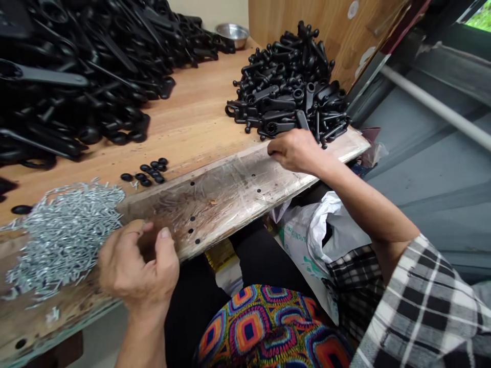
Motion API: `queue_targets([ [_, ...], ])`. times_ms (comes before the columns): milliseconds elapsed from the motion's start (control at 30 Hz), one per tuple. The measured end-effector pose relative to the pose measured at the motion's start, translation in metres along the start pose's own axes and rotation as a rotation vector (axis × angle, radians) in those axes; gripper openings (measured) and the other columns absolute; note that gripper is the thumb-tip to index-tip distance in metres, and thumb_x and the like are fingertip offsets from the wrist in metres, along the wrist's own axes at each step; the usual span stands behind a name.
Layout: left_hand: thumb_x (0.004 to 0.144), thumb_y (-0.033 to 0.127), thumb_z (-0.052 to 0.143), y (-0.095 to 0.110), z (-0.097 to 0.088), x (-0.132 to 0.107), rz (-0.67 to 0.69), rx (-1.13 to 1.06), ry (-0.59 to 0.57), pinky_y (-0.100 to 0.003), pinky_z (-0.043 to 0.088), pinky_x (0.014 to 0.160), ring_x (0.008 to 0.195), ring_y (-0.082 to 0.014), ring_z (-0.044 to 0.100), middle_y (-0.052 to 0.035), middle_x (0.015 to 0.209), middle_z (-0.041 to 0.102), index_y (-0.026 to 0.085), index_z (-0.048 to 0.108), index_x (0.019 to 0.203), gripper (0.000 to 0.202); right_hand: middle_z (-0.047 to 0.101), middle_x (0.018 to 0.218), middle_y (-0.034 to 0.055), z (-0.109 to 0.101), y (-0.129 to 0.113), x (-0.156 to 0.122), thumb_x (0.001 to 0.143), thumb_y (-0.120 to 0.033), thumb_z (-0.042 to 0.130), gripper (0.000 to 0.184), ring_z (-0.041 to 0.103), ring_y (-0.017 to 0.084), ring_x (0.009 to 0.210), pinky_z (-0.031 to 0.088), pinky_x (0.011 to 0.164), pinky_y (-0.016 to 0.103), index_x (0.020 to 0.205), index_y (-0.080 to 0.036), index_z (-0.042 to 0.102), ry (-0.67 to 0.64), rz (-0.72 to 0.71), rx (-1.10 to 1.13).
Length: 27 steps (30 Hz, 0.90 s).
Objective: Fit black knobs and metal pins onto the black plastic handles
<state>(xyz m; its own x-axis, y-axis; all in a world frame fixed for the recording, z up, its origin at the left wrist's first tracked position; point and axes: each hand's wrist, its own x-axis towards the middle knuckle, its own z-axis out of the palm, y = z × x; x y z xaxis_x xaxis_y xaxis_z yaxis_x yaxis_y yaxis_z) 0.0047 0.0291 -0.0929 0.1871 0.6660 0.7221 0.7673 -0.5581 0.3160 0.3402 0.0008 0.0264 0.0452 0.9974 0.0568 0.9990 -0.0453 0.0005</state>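
Head view: the left hand (140, 263), thumb and fingers parted around nothing visible, is beside metal pins (74, 230) at the tabletop (199, 102)'s front edge. The right hand (297, 151) curls beside black levers (286, 92) near the right edge, its hold unclear.

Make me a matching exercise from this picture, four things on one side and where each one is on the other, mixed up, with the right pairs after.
Things:
1. Pins
2. Bowl
3. Bag
4. Right hand

Places:
A. Below the table's front edge
B. Just in front of the smaller black heap
C. Piled beside the left hand
D. Towards the back of the table

Right pairs: 1-C, 2-D, 3-A, 4-B.
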Motion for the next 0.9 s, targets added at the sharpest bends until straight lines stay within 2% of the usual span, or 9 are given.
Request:
queue_targets([
  [100,0.064,0.023,0.065,0.000,0.001,0.000,0.054,-0.020,0.017,-0.038,0.042,0.087,0.092,-0.0229,0.056,-0.0074,0.086,0.063,0.009,0.060,0.098,0.037,0.064,0.091,0.0102,0.019,-0.002,0.009,0.079,-0.022,0.041,0.028,0.057,0.022,0.082,0.035,0.064,0.028,0.090,-0.015,0.066,-0.057,0.022,-0.088],
  [233,0.066,0.022,0.064,0.009,-0.003,0.004,0.031,-0.049,-0.008,-0.039,0.043,0.086,0.093,-0.0231,0.056,-0.0082,0.087,0.064,0.011,0.059,0.097,0.033,0.064,0.094,0.0081,0.033,0.027,0.022,0.079,-0.020,0.038,0.033,0.057,0.021,0.085,0.034,0.064,0.027,0.099,-0.020,0.065,0.020,0.110,-0.135],
  [367,0.072,0.019,0.058,0.025,-0.015,0.007,0.019,-0.053,-0.023,-0.037,0.044,0.085,0.093,-0.0234,0.057,-0.0105,0.089,0.064,0.012,0.058,0.095,0.024,0.064,0.099,0.0051,0.028,0.039,0.019,0.077,-0.017,0.038,0.037,0.058,0.019,0.085,0.036,0.062,0.025,0.103,-0.023,0.064,0.043,0.112,-0.152],
  [467,0.074,0.016,0.056,0.031,-0.018,0.008,0.039,-0.049,0.026,-0.038,0.044,0.084,0.097,-0.0251,0.056,-0.0128,0.094,0.064,0.011,0.056,0.099,0.026,0.062,0.106,0.0050,0.021,0.027,0.018,0.076,-0.018,0.041,0.039,0.059,0.020,0.086,0.036,0.055,0.024,0.108,-0.024,0.061,0.187,0.084,-0.192],
  [567,0.076,0.015,0.055,0.031,-0.018,0.006,0.014,-0.065,0.038,-0.040,0.044,0.085,0.102,-0.0260,0.054,-0.0133,0.098,0.063,0.011,0.053,0.107,0.031,0.061,0.109,0.0042,0.015,-0.007,0.028,0.076,-0.018,0.043,0.036,0.059,0.019,0.087,0.039,0.054,0.024,0.106,-0.024,0.062,0.362,-0.011,-0.099],
  [667,0.077,0.014,0.053,0.030,-0.021,0.004,-0.028,-0.121,0.047,-0.040,0.044,0.087,0.104,-0.0253,0.052,-0.0135,0.101,0.062,0.011,0.051,0.110,0.033,0.062,0.106,0.0050,0.009,-0.062,0.051,0.077,-0.016,0.045,0.031,0.059,0.018,0.088,0.043,0.060,0.024,0.102,-0.022,0.064,0.439,-0.218,0.041],
  [800,0.079,0.013,0.049,0.030,-0.029,0.002,-0.108,-0.266,0.044,-0.038,0.045,0.088,0.103,-0.0221,0.052,-0.0116,0.099,0.061,0.012,0.049,0.113,0.034,0.064,0.097,0.0069,0.003,-0.155,0.090,0.076,-0.012,0.048,0.025,0.056,0.019,0.087,0.042,0.072,0.027,0.094,-0.019,0.065,0.434,-0.564,0.105],
  [900,0.079,0.013,0.047,0.027,-0.035,0.002,-0.172,-0.378,0.066,-0.036,0.046,0.087,0.101,-0.0205,0.053,-0.0105,0.097,0.061,0.014,0.048,0.113,0.034,0.064,0.092,0.0063,0.002,-0.227,0.115,0.077,-0.013,0.049,0.019,0.053,0.019,0.086,0.039,0.077,0.028,0.088,-0.018,0.064,0.333,-0.753,0.100],
])
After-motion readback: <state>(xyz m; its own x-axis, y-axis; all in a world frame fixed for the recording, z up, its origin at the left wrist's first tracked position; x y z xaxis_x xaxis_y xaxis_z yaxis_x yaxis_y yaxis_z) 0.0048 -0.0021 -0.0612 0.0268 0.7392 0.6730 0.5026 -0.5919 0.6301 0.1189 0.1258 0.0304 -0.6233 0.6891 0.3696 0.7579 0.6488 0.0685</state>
